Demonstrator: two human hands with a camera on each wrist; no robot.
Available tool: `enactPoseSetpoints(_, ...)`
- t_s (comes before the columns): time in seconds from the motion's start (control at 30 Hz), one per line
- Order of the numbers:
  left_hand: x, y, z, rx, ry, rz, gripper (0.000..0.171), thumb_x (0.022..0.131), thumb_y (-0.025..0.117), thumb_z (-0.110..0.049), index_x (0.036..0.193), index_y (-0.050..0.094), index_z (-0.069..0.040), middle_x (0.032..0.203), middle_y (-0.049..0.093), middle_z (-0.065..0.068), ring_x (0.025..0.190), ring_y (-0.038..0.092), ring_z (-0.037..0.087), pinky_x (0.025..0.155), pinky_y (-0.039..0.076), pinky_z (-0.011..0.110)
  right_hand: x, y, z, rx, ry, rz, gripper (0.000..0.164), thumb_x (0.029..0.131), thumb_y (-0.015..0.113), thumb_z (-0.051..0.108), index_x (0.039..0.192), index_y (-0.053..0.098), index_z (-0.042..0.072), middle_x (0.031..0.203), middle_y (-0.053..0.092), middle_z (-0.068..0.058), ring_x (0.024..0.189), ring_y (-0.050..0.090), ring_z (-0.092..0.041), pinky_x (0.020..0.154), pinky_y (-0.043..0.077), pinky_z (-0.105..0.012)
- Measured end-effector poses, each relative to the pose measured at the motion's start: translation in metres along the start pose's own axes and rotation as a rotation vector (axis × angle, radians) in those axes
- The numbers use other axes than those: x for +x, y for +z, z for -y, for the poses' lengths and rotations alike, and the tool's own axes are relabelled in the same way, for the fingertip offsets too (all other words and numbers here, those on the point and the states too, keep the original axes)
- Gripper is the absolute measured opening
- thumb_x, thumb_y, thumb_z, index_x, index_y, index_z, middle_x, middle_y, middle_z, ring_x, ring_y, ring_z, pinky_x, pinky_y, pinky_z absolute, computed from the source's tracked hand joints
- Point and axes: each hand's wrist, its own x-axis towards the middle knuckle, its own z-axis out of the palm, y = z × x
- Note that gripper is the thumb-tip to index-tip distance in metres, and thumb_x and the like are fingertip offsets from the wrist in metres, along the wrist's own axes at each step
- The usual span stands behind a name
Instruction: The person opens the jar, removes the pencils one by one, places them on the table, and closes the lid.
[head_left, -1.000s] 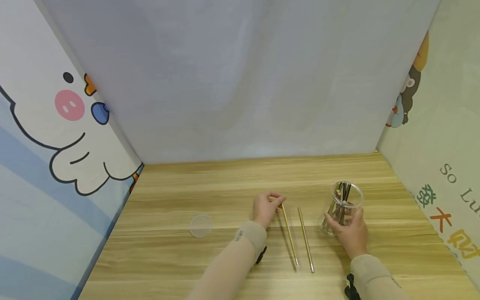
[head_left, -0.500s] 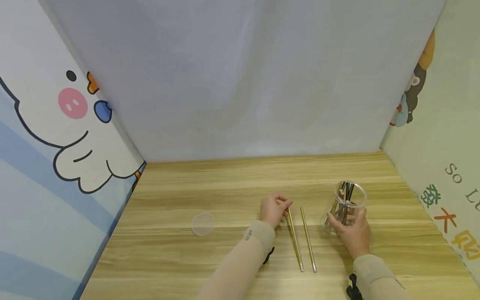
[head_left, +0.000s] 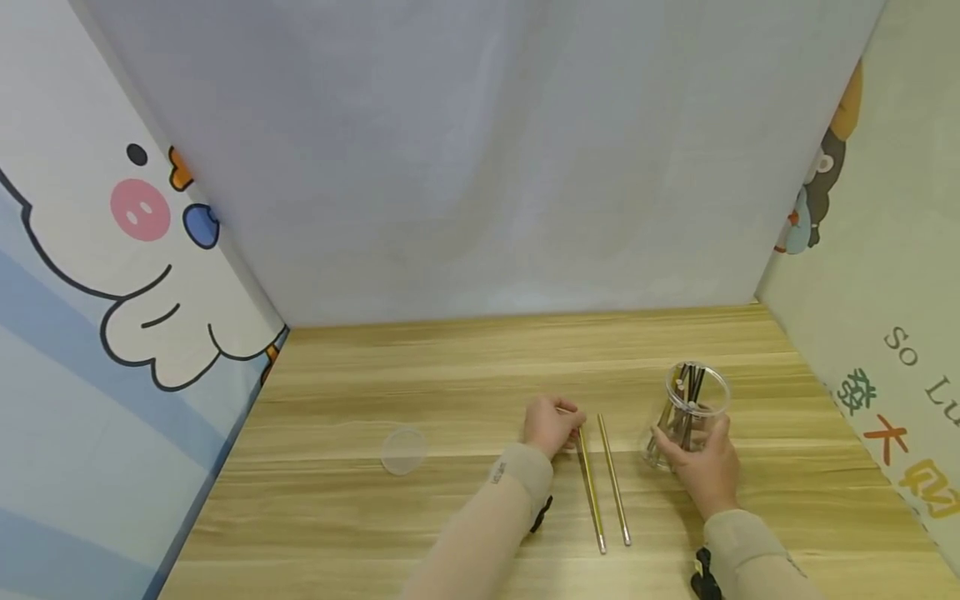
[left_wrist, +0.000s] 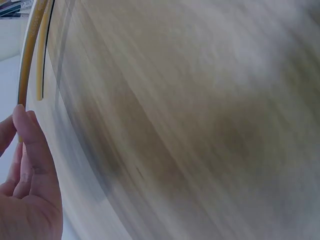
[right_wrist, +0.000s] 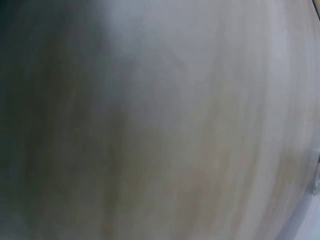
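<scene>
My left hand (head_left: pixel 551 427) pinches the far end of a yellow pencil (head_left: pixel 592 492), thumb against fingertips. That pencil slants toward me, its silver-tipped end nearest. In the left wrist view the hand (left_wrist: pixel 35 185) grips the pencil (left_wrist: pixel 29 55) by its end. Just right of it, a second yellow pencil (head_left: pixel 614 483) lies roughly parallel on the table. My right hand (head_left: pixel 707 471) holds a clear round jar (head_left: pixel 726 396) from its near side. Inside the jar lean several dark and yellow pencils (head_left: pixel 686 408). The right wrist view shows mostly blurred tabletop, with no hand visible.
A clear round disc (head_left: pixel 403 451) lies flat at the left of the wood-grain table (head_left: pixel 337 508). A grey-white backdrop (head_left: pixel 480 208) rises behind the table, and printed panels stand at both sides.
My left hand has moved right and slightly nearer with its pencil, bringing it closer to the second one and more parallel to it. My right hand keeps its hold on the jar.
</scene>
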Motion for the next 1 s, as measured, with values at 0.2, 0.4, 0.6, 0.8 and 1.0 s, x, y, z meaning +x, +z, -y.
enactPoseSetpoints(0.2,-0.004,0.007,-0.002,-0.056,-0.014,0.023,0.028,0.08,0.077,0.003,0.106,0.07,0.0,0.083,0.07,0.006,0.057,0.065,0.014,0.052,0.057,0.027,0.001,0.001,-0.001,0.004,-0.016,-0.016,0.067,0.083,0.077,0.034,0.123,0.038,-0.002,0.109,0.062,-0.03,0.094,0.064,-0.045,0.077,0.051,-0.057)
enactPoseSetpoints(0.4,-0.007,0.011,-0.001,-0.081,-0.006,0.044,0.045,0.074,0.077,0.014,0.116,0.065,0.004,0.096,0.071,0.011,0.065,0.068,0.015,0.056,0.059,0.028,0.0,0.002,-0.003,-0.008,-0.025,-0.015,0.067,0.083,0.076,0.035,0.122,0.038,-0.003,0.108,0.062,-0.032,0.093,0.064,-0.047,0.075,0.051,-0.058)
enactPoseSetpoints(0.6,-0.009,0.012,-0.001,-0.077,0.002,0.03,0.042,0.074,0.077,0.016,0.112,0.065,0.005,0.095,0.07,0.013,0.068,0.068,0.016,0.057,0.059,0.028,-0.001,0.002,-0.002,-0.014,-0.012,-0.006,0.068,0.083,0.076,0.036,0.122,0.038,-0.003,0.109,0.062,-0.032,0.094,0.064,-0.047,0.076,0.05,-0.058)
enactPoseSetpoints(0.8,-0.013,0.016,-0.005,-0.057,0.003,-0.005,0.036,0.075,0.078,0.014,0.107,0.067,0.004,0.092,0.07,0.011,0.069,0.068,0.016,0.059,0.059,0.027,0.0,0.0,0.0,-0.009,-0.005,-0.003,0.068,0.083,0.077,0.035,0.123,0.037,-0.003,0.11,0.062,-0.031,0.095,0.064,-0.045,0.077,0.05,-0.056)
enactPoseSetpoints(1.0,-0.009,0.019,-0.002,-0.068,-0.004,-0.015,0.036,0.073,0.078,0.014,0.106,0.069,0.004,0.088,0.07,0.009,0.067,0.067,0.014,0.056,0.059,0.027,-0.001,0.0,0.001,-0.009,0.002,0.008,0.068,0.083,0.077,0.035,0.124,0.037,-0.003,0.111,0.062,-0.03,0.095,0.064,-0.045,0.077,0.049,-0.056)
